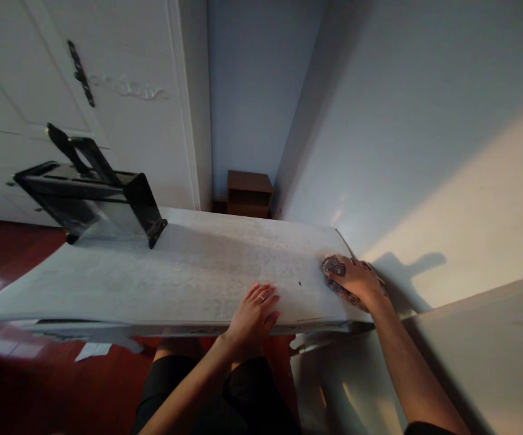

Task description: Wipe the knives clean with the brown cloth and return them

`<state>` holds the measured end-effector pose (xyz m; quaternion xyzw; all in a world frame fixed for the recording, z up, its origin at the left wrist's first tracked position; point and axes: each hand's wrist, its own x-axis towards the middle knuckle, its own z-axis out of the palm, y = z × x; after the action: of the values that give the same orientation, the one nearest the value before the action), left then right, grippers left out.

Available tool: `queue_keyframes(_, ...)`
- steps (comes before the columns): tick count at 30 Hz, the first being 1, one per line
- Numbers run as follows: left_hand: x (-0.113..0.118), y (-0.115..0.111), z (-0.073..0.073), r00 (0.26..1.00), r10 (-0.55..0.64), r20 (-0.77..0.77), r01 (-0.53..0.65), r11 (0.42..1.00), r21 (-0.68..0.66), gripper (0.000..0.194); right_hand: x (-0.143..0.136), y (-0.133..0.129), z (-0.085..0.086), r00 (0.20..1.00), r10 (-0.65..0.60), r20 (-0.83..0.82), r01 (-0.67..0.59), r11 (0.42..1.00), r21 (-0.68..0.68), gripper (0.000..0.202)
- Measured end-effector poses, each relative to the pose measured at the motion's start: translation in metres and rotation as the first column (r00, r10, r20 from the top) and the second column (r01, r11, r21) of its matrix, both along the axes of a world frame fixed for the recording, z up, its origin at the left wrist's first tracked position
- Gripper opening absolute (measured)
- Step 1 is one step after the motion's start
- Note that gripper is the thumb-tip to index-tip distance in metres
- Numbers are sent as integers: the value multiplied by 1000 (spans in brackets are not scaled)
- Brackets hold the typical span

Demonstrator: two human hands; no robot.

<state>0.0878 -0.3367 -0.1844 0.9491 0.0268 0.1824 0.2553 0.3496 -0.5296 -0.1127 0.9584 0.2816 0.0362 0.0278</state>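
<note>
A long white tabletop (216, 257) with a worn surface stretches across in front of me. At its right end, close to the wall, my right hand (360, 281) presses on a bunched, dark patterned cloth (334, 266) with the fingers curled over it. Part of the cloth is hidden beneath the palm. My left hand (256, 311), with a ring on one finger, rests on the near edge of the top, its fingers stretched out and nothing in them. Between the two hands lies a small dark speck (300, 283).
On the left part of the tabletop stands a black holder (136, 193) with clear panels and dark handles sticking up. White cabinet doors (120, 36) rise behind it. A brown box-like shelf (250, 181) stands in the far corner. A wall (424, 133) borders the right end.
</note>
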Motion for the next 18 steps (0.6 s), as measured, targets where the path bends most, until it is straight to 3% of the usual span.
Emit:
queue_keyframes(5, -27, 24, 3, 995, 78, 68, -70, 990, -119, 35, -9, 7, -1, 983, 154, 101, -146, 986, -83, 83)
queue_keyframes(11, -64, 67, 23, 916, 295, 271, -230, 942, -246, 27, -23, 47, -12, 939, 297, 170, -307, 951, 33, 70)
queue_keyframes(15, -95, 106, 40, 743, 489, 456, -341, 864, -371, 20, -36, 91, -23, 900, 418, 125, -435, 877, 202, 54)
queue_keyframes(18, -120, 145, 50, 574, 640, 512, -417, 766, -490, 17, -58, 134, -29, 853, 516, 82, -512, 796, 324, 49)
